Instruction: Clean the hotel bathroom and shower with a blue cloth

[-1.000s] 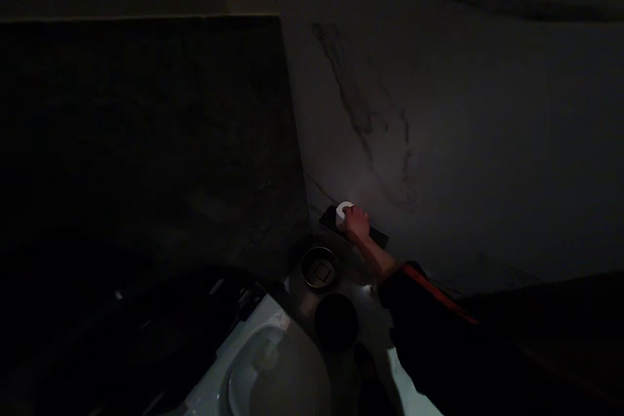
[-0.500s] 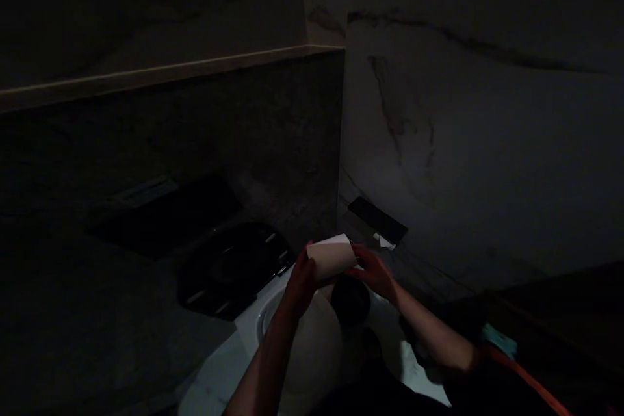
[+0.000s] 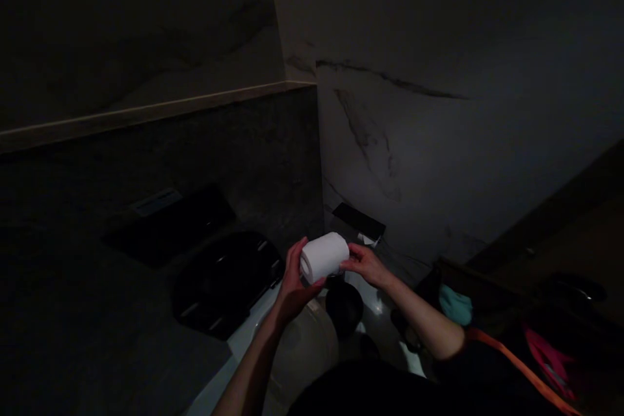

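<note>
A white toilet paper roll point(image 3: 325, 256) is held between both hands above a white toilet point(image 3: 302, 351). My left hand point(image 3: 294, 286) grips its left end, thumb below and fingers behind. At the other end, my right hand point(image 3: 365, 264) pinches the roll's edge with the fingertips. Beyond my right hand, a dark wall-mounted holder point(image 3: 359, 220) has a scrap of white paper point(image 3: 368, 240) hanging under it.
The raised black toilet seat point(image 3: 224, 283) leans against the dark wall on the left. A round black bin point(image 3: 344, 309) stands beside the toilet. A turquoise cloth point(image 3: 455, 304) and a pink item point(image 3: 550, 361) lie at the right. The room is dim.
The roll has turned in my hands and looks brighter, its left end now showing. My view has swung right, bringing the pink item into sight.
</note>
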Demonstrator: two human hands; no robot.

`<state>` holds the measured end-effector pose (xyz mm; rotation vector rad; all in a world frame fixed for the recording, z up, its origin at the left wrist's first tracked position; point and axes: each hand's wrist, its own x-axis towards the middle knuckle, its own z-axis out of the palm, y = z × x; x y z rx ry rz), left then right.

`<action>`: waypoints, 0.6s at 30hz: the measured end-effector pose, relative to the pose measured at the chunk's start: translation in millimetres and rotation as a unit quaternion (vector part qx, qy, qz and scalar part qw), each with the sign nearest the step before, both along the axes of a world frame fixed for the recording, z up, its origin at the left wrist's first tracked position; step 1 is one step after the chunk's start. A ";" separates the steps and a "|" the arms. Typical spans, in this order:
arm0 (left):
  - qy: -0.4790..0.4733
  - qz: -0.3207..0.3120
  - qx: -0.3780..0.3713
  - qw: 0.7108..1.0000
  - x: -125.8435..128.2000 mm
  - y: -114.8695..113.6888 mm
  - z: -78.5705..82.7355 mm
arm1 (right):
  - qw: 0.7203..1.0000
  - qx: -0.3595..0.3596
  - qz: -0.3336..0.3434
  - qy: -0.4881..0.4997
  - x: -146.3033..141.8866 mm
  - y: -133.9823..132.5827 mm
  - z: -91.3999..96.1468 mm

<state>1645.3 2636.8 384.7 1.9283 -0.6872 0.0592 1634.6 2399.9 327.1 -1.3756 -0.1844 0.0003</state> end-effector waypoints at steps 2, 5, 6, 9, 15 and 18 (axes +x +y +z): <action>-0.024 0.000 0.016 1.000 -2.6 -1.0 1.6 | 0.999 0.021 0.010 0.021 -1.7 -2.6 3.3; -0.060 0.005 0.039 0.997 -3.1 -1.0 1.8 | 0.999 0.031 0.003 0.017 -5.1 -4.4 10.9; -0.062 0.011 0.040 0.997 -2.3 -0.7 1.2 | 0.999 0.031 -0.012 0.006 -6.4 -4.1 14.0; -0.042 0.025 0.027 0.998 1.4 1.3 -0.8 | 0.997 -0.015 -0.061 -0.047 -9.5 -2.1 23.3; -0.055 0.013 0.031 0.998 6.8 3.8 3.9 | 0.996 -0.066 -0.048 -0.043 -8.4 1.2 29.0; -0.076 0.009 0.048 0.996 6.7 4.0 5.8 | 0.997 -0.050 -0.036 -0.038 -7.2 1.0 25.7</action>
